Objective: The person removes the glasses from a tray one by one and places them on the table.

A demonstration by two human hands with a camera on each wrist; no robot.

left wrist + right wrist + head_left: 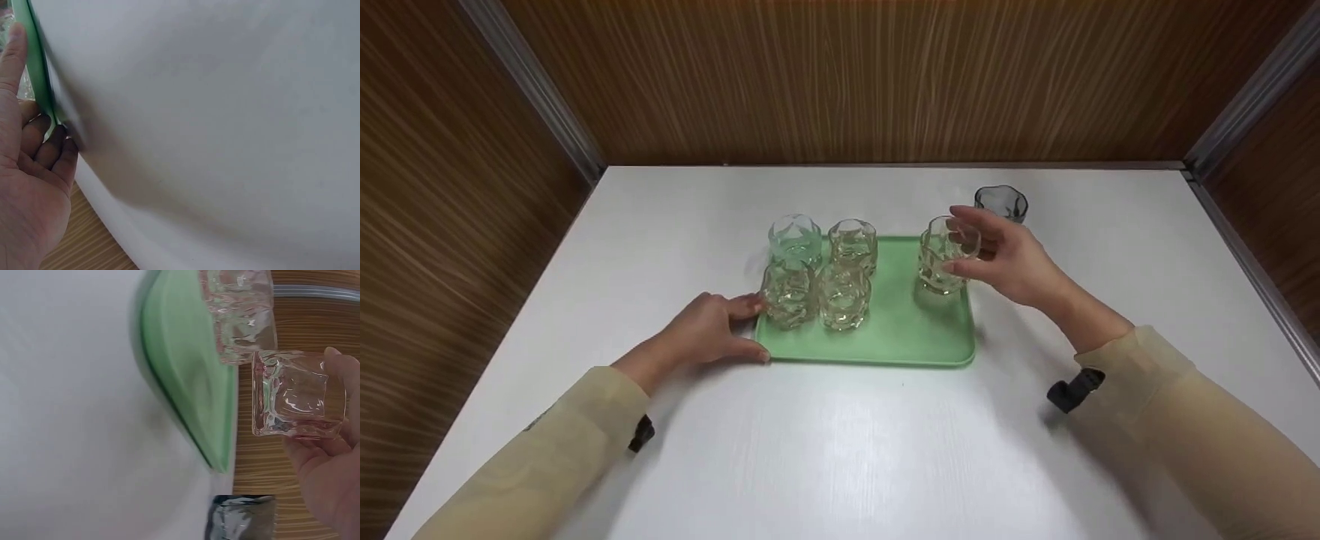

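A green tray [900, 330] lies on the white table [840, 450] and carries several clear faceted glasses [819, 270] at its left end. My right hand [1005, 255] grips another clear glass [943, 255] by its side, just above the tray's right end; the right wrist view shows this glass [295, 396] held off the tray [185, 365]. My left hand [712, 330] rests against the tray's near-left corner, thumb on the front rim and fingers by the nearest glass. In the left wrist view its fingers [48, 146] touch the tray edge [36, 67].
A dark grey glass [1001, 202] stands on the table behind my right hand, off the tray; it also shows in the right wrist view as the grey glass [242, 517]. Brown wooden walls [885, 75] enclose the table on three sides.
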